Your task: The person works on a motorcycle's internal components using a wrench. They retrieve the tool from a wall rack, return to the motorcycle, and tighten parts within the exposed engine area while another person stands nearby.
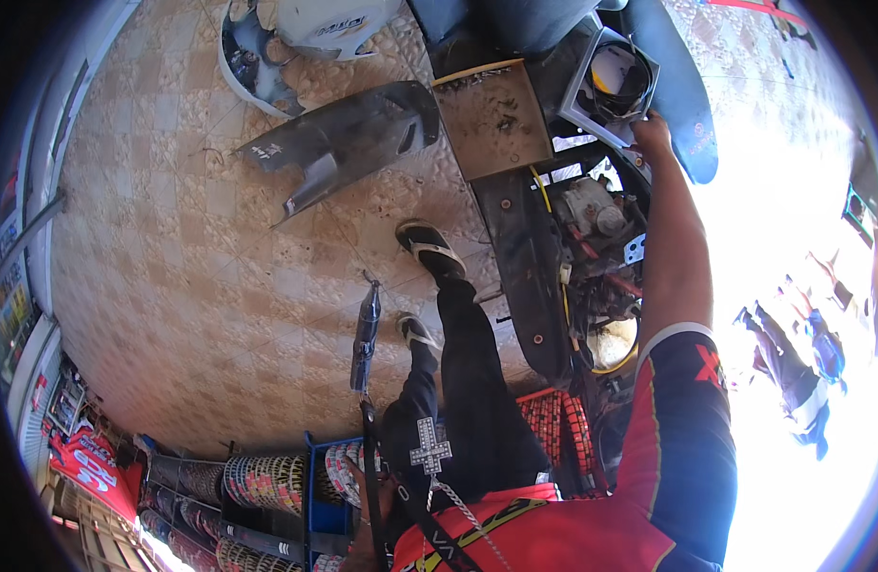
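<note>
My right arm reaches far forward, and my right hand (652, 133) grips the near corner of a grey open box (574, 107). Inside that box lie a coil of black cable (639, 95) and a yellow and white piece (611, 71). The box sits over a partly stripped scooter, whose bare engine (596, 208) shows below it. Against the box's left side is an open shallow cardboard box (496, 124) with dark stains. My left hand (380, 496) hangs low by my left hip, partly behind a black strap; its fingers are too hidden to read.
Dark scooter panels (339, 143) and a white fairing (329, 24) lie on the tiled floor to the left. A dark seat (673, 86) is at the far right. Racks of tyres (265, 481) stand behind on the left. People (792, 367) are out in bright light at right.
</note>
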Tool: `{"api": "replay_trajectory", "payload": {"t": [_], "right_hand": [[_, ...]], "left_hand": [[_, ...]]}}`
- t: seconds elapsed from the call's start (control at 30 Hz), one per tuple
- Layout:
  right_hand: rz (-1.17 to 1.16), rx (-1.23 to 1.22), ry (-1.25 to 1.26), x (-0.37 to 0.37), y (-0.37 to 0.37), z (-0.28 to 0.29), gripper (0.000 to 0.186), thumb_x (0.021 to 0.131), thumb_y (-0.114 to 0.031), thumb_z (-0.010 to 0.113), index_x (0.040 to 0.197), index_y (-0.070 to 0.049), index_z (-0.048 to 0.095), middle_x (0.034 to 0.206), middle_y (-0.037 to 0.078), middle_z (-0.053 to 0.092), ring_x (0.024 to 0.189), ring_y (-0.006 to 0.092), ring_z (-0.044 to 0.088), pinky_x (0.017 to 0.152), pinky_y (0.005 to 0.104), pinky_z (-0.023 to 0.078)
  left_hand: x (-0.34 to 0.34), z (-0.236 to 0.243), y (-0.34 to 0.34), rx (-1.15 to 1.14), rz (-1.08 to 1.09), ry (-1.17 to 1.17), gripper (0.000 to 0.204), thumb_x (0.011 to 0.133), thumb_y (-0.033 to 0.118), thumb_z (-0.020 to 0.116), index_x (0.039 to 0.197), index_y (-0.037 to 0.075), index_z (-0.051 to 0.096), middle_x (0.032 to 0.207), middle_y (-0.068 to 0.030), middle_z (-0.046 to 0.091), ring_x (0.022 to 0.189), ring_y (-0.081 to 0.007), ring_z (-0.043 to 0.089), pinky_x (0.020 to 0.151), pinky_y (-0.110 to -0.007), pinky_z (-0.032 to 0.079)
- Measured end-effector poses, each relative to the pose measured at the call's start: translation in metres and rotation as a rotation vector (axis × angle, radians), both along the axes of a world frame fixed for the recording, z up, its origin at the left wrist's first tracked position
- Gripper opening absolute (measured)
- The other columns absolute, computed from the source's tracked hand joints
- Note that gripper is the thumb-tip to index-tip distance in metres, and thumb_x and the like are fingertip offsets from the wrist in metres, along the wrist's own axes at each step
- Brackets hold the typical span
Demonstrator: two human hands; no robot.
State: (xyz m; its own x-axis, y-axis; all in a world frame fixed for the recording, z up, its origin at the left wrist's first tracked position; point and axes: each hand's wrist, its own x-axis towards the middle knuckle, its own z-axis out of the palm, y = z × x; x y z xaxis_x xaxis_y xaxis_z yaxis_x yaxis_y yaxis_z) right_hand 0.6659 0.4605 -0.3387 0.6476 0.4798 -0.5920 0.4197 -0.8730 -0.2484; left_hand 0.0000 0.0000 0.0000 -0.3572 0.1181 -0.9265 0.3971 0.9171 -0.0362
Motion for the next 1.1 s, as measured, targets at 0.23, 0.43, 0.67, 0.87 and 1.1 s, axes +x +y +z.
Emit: {"api": "replay_trajectory", "payload": {"t": [0.23, 0.43, 0.67, 0.87, 1.1], "right_hand": [[0.107, -0.060, -0.060, -0.005, 0.004, -0.016, 0.053, 0.085, -0.022, 0.060, 0.134, -0.003, 0.057, 0.113, 0.024, 0.068, 0.091, 0.0324, 0.072, 0.070, 0.0405, 0.060], [0.270, -0.010, -0.516, -0.064, 0.022, 0.019, 0.053, 0.085, -0.036, 0.064, 0.132, -0.011, 0.057, 0.126, 0.022, 0.062, 0.113, 0.0357, 0.062, 0.094, 0.0458, 0.050], [0.969, 0.397, -0.313, -0.178, 0.050, 0.012, 0.034, 0.088, -0.028, 0.063, 0.120, -0.016, 0.064, 0.129, 0.011, 0.059, 0.117, 0.0317, 0.058, 0.097, 0.0436, 0.050], [1.053, 0.171, -0.138, -0.256, 0.061, -0.037, 0.028, 0.091, -0.029, 0.059, 0.116, -0.019, 0.068, 0.120, 0.008, 0.066, 0.116, 0.0289, 0.060, 0.095, 0.0422, 0.051], [0.923, 0.426, -0.249, -0.272, 0.042, -0.073, 0.029, 0.087, -0.018, 0.057, 0.114, -0.018, 0.066, 0.120, 0.004, 0.065, 0.119, 0.0285, 0.058, 0.090, 0.0424, 0.055]], "left_hand": [[0.007, -0.014, -0.012, 0.115, 0.067, -0.023, 0.125, 0.074, 0.005, 0.081, 0.155, 0.007, -0.015, 0.091, -0.0082, 0.063, 0.075, -0.0162, 0.060, 0.070, -0.033, 0.053], [0.006, -0.009, -0.003, 0.010, 0.135, -0.014, 0.127, 0.075, 0.008, 0.083, 0.155, 0.007, -0.016, 0.090, -0.0061, 0.058, 0.075, -0.0136, 0.055, 0.068, -0.028, 0.050], [0.018, -0.004, 0.014, -0.094, 0.047, -0.008, 0.128, 0.075, 0.007, 0.083, 0.155, 0.007, -0.017, 0.091, -0.0073, 0.059, 0.077, -0.0139, 0.057, 0.072, -0.028, 0.051], [0.007, -0.011, -0.025, 0.105, -0.170, -0.016, 0.121, 0.077, 0.016, 0.083, 0.153, -0.002, -0.008, 0.089, -0.0098, 0.062, 0.079, -0.0198, 0.060, 0.079, -0.035, 0.052], [0.022, -0.003, -0.003, -0.151, 0.018, 0.048, 0.084, 0.080, 0.026, 0.082, 0.137, -0.013, 0.035, 0.082, -0.0121, 0.063, 0.078, -0.0214, 0.063, 0.090, -0.042, 0.048]]}}
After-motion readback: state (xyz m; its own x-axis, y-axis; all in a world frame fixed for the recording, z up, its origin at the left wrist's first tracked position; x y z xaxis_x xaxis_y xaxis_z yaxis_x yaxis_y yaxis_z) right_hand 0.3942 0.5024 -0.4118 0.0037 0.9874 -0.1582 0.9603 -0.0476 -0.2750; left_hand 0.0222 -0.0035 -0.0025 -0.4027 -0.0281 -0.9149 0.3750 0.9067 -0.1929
